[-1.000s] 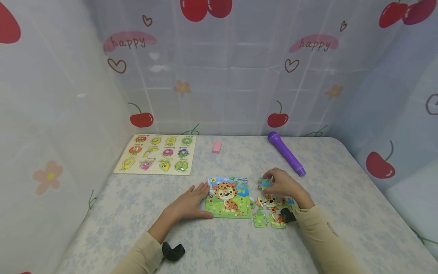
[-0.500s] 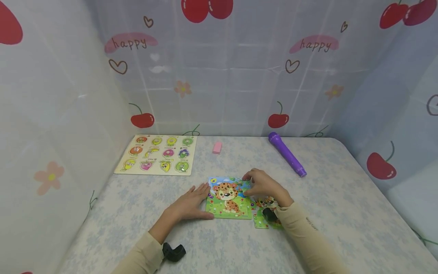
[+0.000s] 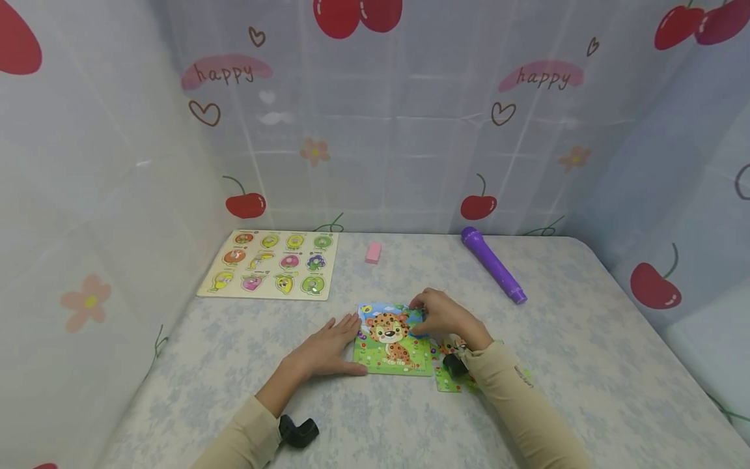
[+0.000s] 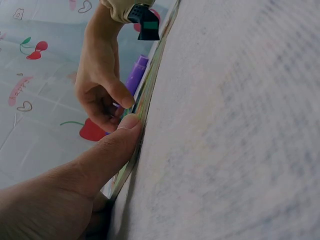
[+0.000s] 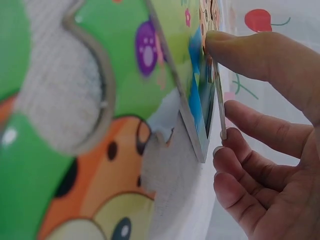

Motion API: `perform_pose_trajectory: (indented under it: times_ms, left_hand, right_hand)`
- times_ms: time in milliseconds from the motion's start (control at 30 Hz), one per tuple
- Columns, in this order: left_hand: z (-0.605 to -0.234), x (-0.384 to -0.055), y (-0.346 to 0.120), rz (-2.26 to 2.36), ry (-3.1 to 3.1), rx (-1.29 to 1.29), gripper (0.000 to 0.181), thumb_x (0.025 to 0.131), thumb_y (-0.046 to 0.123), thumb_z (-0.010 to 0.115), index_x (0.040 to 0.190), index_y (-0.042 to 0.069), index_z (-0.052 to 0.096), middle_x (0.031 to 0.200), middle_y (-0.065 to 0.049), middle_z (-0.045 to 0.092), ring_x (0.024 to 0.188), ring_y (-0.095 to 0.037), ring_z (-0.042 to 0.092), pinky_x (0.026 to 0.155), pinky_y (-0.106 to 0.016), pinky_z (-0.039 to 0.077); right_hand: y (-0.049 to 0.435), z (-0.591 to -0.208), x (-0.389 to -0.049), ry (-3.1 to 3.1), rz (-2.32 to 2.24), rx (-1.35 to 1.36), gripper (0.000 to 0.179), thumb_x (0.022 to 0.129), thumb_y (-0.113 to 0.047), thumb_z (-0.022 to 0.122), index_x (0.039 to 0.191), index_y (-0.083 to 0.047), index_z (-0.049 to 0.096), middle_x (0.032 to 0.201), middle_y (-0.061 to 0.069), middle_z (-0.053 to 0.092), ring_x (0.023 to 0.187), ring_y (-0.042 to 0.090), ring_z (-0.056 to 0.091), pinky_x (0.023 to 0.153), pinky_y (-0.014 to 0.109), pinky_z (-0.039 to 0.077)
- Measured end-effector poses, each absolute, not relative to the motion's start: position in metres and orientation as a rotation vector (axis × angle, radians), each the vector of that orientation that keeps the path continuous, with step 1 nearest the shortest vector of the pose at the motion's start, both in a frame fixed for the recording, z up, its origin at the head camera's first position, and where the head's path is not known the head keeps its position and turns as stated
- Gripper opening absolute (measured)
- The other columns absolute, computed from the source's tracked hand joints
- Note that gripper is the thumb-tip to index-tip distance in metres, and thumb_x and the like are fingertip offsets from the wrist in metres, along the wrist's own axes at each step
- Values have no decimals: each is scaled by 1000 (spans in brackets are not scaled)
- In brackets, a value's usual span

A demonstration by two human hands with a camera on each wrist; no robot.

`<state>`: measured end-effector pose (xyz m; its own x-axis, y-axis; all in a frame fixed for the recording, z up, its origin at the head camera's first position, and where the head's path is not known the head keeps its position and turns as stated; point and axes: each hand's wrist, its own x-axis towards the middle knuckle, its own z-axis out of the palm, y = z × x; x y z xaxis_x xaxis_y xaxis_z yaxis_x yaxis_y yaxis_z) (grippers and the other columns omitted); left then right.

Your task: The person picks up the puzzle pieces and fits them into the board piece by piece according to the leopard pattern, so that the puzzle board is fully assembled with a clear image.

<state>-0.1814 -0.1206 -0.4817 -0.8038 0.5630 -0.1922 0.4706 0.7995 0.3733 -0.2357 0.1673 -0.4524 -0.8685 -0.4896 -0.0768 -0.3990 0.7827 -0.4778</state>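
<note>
A square leopard-picture puzzle board lies flat on the table in the head view. My left hand rests against its left side with fingers stretched out, the thumb along the near edge. Over the board's upper right corner, my right hand pinches a thin puzzle piece between thumb and fingers; the piece stands on edge in the right wrist view. Several loose puzzle pieces lie right of the board, partly covered by the right sleeve; an orange spotted piece shows close up in the right wrist view.
At the back left lies a fruit-picture board. A pink block sits at the back middle, and a purple toy microphone lies at the back right. Cherry-print curtains enclose the table's back and sides.
My right hand has carried a puzzle piece leftward from the loose pieces to the board's upper right corner, shifting slightly further left over the last half second. The left hand stays in place.
</note>
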Motion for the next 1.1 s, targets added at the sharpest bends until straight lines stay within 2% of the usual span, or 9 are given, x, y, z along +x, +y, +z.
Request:
perform_pose_trajectory:
  times_ms: [300, 667, 933, 1100]
  left_hand:
    - [-481, -181, -121, 456, 2697, 789, 110, 78, 74, 61, 156, 8, 20, 164, -5, 16, 153, -20, 13, 126, -44, 12]
    - [-481, -181, -121, 449, 2697, 789, 110, 78, 73, 61, 156, 8, 20, 164, -5, 16, 153, -20, 14, 126, -44, 12]
    - [-482, -182, -121, 437, 2709, 802, 110, 78, 74, 61, 156, 8, 20, 164, -5, 17, 153, -20, 14, 126, -44, 13]
    - [-482, -182, -121, 441, 2701, 800, 110, 78, 74, 61, 156, 8, 20, 164, -6, 17, 153, -20, 14, 126, -44, 13]
  right_hand:
    - [163, -450, -236, 2753, -663, -676, 48, 73, -25, 86, 113, -3, 69, 104, 9, 61, 91, 19, 56, 82, 37, 53]
    - [165, -448, -235, 2761, -654, -654, 54, 73, -29, 86, 118, -6, 68, 108, 9, 61, 96, 21, 58, 84, 39, 53]
    - [168, -448, -238, 2758, -701, -666, 44, 74, -21, 85, 112, -4, 70, 104, 7, 68, 90, 19, 60, 77, 35, 55]
    - [170, -453, -240, 2734, -705, -674, 42, 76, -18, 83, 113, -2, 70, 105, 8, 70, 90, 18, 62, 78, 35, 56]
